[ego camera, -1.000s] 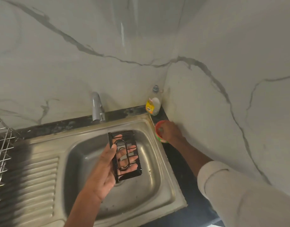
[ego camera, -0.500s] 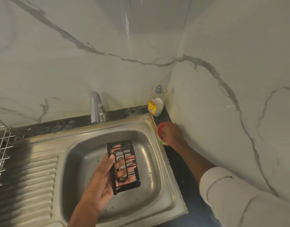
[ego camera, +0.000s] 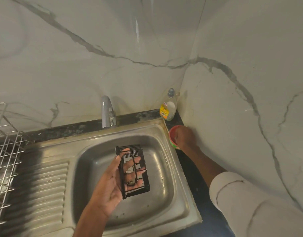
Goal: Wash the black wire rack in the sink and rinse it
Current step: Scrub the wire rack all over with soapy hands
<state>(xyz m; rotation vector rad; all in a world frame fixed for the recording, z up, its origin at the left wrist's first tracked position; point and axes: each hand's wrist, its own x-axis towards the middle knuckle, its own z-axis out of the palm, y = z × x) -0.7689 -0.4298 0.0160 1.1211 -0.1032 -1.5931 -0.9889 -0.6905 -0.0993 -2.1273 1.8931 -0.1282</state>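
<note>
One black wire rack (ego camera: 132,170) lower in left hand (ego camera: 113,183) above one sink (ego camera: 180,199).

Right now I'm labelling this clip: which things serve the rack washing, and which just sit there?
In use: black wire rack resting on the left hand; sink; tap; red tub under the right hand.
Idle: dish soap bottle; steel drying rack.

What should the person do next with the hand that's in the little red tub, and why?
Probably lift the right hand out of the red tub and bring it over to the black wire rack. The left hand holds the rack over the sink, no water runs from the tap, so scrubbing likely comes first.
</note>
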